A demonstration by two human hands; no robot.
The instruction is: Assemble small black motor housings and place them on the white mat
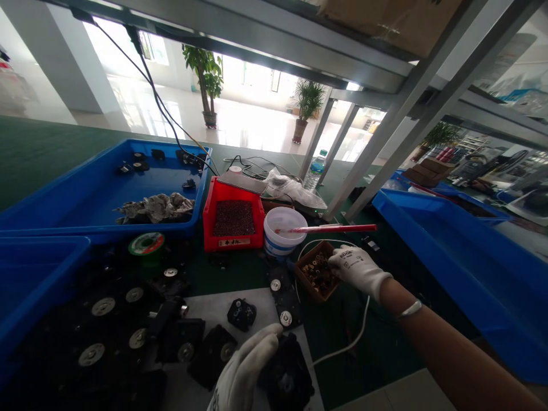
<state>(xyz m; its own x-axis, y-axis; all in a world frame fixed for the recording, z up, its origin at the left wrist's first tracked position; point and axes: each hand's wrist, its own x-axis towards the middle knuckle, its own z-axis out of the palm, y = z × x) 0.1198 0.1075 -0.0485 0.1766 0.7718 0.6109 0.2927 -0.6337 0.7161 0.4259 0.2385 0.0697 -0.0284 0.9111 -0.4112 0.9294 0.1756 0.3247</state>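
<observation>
My right hand [357,267], in a white glove, reaches over the right rim of a small brown box [322,297] of little ring-shaped metal parts [314,268]. Its fingertips are bent down at the parts; whether they pinch one is too small to tell. Low in the middle, my left hand [248,368], also gloved, is beside a black part [289,374], its fingers held together and stretched out along the part's left edge. Above those fingers a smaller black part [242,314] lies on a grey sheet [257,295].
Black parts with silver discs [103,306] crowd the left. Behind stand a red bin [233,242] of small dark pieces, a white tub [285,228] with a red stick across it, and a bottle [315,170]. Blue trays [462,257] flank both sides; metal posts rise at right.
</observation>
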